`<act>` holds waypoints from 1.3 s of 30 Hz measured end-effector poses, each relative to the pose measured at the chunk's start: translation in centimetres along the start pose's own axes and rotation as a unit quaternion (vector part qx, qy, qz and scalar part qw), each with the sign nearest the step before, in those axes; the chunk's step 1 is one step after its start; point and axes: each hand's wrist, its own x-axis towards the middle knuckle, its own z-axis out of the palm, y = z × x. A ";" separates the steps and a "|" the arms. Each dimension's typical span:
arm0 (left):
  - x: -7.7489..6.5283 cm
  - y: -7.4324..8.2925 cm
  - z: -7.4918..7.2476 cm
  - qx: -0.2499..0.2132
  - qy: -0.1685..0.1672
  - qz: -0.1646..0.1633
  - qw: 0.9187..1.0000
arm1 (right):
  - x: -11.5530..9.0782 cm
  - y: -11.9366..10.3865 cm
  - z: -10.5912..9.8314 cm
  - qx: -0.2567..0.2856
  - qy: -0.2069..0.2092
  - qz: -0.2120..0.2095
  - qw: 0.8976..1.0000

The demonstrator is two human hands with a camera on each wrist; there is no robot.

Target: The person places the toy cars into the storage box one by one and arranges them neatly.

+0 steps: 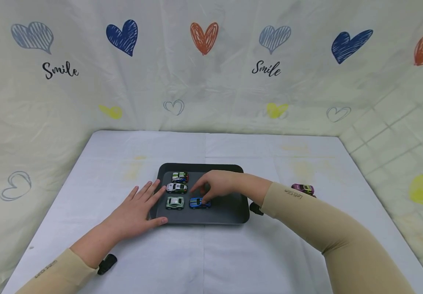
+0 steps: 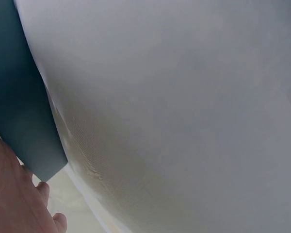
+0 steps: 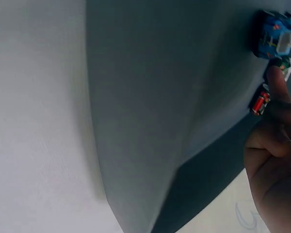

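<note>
A dark grey tray [image 1: 230,214] lies on the table. In its left half are a green-and-white toy car [image 1: 180,177], a white-and-black toy car [image 1: 176,188] and a pale green toy car [image 1: 175,203]. Right of the pale green one is a blue striped toy car [image 1: 197,203]. My right hand [image 1: 217,183] hovers over this blue car, thumb tip at its top and index finger raised apart from it. My left hand [image 1: 132,212] rests at the tray's left edge with fingers spread. In the left wrist view, its fingers [image 2: 42,189] show beside the tray's outer wall.
A purple toy car [image 1: 302,188] lies on the table right of the tray, partly behind my right sleeve [image 1: 307,216]. Something else just beside it is mostly hidden. White cloth [image 1: 211,257] covers the table, and a curtain with printed hearts hangs behind.
</note>
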 end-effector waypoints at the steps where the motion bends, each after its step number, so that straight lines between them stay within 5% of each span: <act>1: 0.0 0.0 0.0 0.001 0.000 -0.001 1.000 | -0.1 0.0 -0.1 0.002 0.002 0.000 1.000; 20: -0.1 0.2 -0.2 -0.006 -0.002 -0.003 1.000 | -2.7 1.1 -1.3 0.042 0.050 -0.014 0.998; 28: -0.1 -0.1 0.3 -0.011 -0.002 -0.003 1.000 | -5.6 2.7 -1.7 0.062 0.093 -0.013 0.994; 39: -0.1 0.2 0.1 -0.010 0.007 -0.003 1.000 | -10.6 6.0 -1.8 0.071 0.156 0.050 0.984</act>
